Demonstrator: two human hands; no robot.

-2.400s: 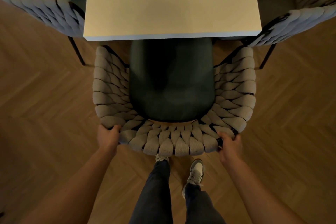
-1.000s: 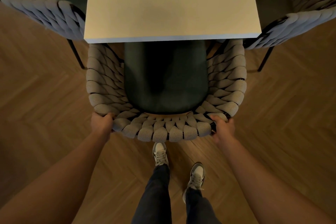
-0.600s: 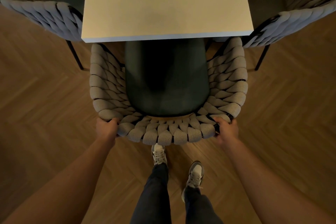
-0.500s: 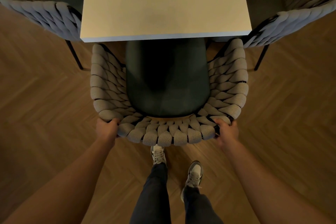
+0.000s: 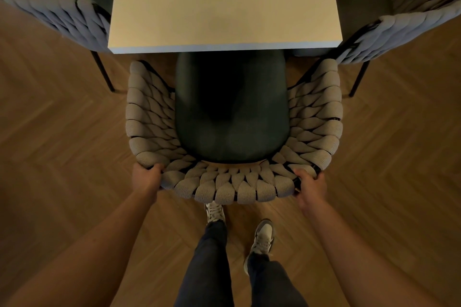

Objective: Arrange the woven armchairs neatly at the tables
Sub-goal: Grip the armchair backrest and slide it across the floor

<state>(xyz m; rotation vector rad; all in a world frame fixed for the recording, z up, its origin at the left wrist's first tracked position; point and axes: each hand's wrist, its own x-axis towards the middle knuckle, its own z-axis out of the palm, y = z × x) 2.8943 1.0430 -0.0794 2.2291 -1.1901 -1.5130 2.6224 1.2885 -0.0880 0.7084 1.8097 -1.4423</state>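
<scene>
Beige woven armchair (image 5: 234, 187), dark green seat (image 5: 232, 117), partly under table (image 5: 224, 2)

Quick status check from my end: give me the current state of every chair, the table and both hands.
Middle armchair: upright, seat front tucked under the table edge, backrest gripped at both corners.
Left armchair: upright at the table's left side.
Right armchair: upright at the table's right side.
Table: top bare.
Left hand: closed on the backrest's left corner.
Right hand: closed on the backrest's right corner.
</scene>
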